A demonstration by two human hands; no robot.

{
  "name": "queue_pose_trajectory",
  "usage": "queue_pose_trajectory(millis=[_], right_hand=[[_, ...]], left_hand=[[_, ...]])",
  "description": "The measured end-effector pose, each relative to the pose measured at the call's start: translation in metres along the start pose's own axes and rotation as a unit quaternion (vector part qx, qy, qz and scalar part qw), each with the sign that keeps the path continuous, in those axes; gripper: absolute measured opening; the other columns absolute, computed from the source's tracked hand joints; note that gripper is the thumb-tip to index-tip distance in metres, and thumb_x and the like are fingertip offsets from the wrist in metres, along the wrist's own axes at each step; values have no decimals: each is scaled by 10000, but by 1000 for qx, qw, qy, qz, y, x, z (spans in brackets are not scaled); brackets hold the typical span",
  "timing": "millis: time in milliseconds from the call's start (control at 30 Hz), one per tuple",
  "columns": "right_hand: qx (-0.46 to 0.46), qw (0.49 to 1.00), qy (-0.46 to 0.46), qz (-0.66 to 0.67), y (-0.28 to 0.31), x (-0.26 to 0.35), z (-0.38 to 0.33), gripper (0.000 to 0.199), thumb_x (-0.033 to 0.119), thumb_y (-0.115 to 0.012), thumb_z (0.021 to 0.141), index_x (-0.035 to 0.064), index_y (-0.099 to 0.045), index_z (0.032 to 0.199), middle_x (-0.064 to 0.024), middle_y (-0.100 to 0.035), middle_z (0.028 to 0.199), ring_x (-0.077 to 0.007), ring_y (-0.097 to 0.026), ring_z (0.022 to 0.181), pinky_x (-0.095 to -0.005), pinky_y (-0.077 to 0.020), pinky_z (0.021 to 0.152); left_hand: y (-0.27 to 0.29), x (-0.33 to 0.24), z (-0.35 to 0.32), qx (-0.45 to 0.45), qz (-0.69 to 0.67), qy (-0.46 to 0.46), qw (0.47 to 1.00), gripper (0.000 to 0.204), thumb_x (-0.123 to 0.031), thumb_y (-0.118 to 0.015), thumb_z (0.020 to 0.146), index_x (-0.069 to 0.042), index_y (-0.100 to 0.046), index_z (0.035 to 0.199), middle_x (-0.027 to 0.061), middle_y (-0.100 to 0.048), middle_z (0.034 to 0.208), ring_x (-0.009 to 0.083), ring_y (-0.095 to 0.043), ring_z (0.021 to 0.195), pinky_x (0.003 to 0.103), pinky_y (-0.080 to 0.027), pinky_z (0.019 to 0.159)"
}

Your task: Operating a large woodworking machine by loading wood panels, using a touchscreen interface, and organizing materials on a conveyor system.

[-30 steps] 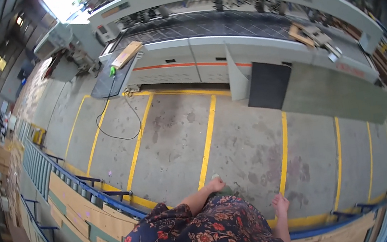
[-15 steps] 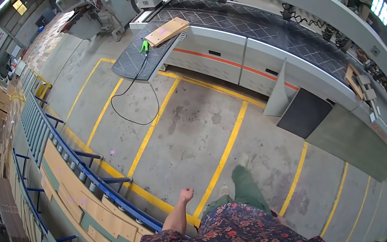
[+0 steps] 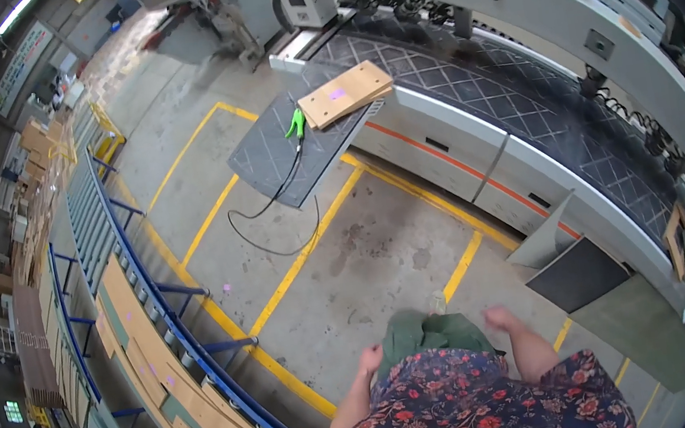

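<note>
My left hand (image 3: pixel 370 359) hangs by my left thigh, its fingers curled closed with nothing showing in them. Out in front of my right hip is my right hand (image 3: pixel 504 319), blurred by motion, so its fingers are unclear. Neither hand touches anything on the machine. Ahead, drilled wooden panels (image 3: pixel 350 90) lie stacked on the dark side table (image 3: pixel 278 157) of a large machine. Beside them rests a bright green air blow gun (image 3: pixel 296 123). Its black hose (image 3: pixel 277 249) loops down over the table's edge.
To my left runs a blue-framed roller conveyor (image 3: pixel 167 322) carrying several wooden boards (image 3: pixel 169 383). The long white machine (image 3: pixel 474 152) stands ahead and to the right, with a dark panel (image 3: pixel 577 275) tilted outward at its base. Yellow lines (image 3: pixel 308 249) mark the concrete floor.
The side table and machine appear nearer and further right in view. My left hand has drawn back beside my thigh. My right hand has swung forward from beside my body into fuller view.
</note>
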State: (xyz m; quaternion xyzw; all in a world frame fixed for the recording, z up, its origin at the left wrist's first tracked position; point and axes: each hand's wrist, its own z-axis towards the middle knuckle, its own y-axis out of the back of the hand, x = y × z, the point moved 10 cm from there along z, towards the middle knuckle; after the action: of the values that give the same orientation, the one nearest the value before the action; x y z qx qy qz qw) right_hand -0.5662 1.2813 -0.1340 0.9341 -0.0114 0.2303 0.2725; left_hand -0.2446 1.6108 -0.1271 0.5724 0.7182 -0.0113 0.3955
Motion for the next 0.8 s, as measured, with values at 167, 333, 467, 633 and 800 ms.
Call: queue_pose_trajectory(millis=[167, 333, 467, 633, 800], right_hand=[[-92, 960, -13, 263, 133, 112, 103, 170, 213, -632, 930, 77, -707, 859, -25, -680, 808, -140, -631, 652, -282, -488, 585], [-63, 957, 30, 281, 173, 208, 186, 235, 257, -624, 942, 59, -713, 853, -25, -665, 756, -123, -623, 654, -274, -480, 593], [-54, 980, -72, 179, 160, 222, 208, 280, 290, -620, 942, 52, -726, 839, -28, -656, 721, -105, -611, 652, -268, -471, 596], [-86, 988, 1, 127, 198, 298, 231, 246, 263, -652, 912, 44, -762, 892, -58, -735, 792, -152, -687, 728, -330, -547, 689], [-144, 939, 106, 294, 313, 406, 294, 187, 177, -625, 959, 22, -728, 974, -23, -687, 778, -115, -622, 705, -270, -483, 646]], left_hand=[[37, -77, 65, -23, -33, -3, 999, 394, -318, -643, 908, 12, -722, 1109, 213, -747, 962, 286, -730, 886, 385, -548, 801], [84, -147, 135, -65, -78, -16, 995, 387, -319, -637, 911, 5, -715, 1107, 196, -746, 962, 268, -722, 892, 393, -546, 801], [138, -245, 207, -43, -35, -47, 997, 401, -356, -649, 913, -18, -704, 1121, 195, -733, 948, 293, -716, 884, 392, -546, 797], [242, -416, 282, -135, -115, -189, 966, 374, -283, -682, 907, -3, -679, 1155, 205, -720, 989, 341, -702, 918, 413, -544, 841], [304, -526, 347, -196, 1, -219, 956, 538, -263, -729, 869, 0, -588, 1316, 253, -568, 1327, 378, -576, 1194, 440, -458, 1019]])
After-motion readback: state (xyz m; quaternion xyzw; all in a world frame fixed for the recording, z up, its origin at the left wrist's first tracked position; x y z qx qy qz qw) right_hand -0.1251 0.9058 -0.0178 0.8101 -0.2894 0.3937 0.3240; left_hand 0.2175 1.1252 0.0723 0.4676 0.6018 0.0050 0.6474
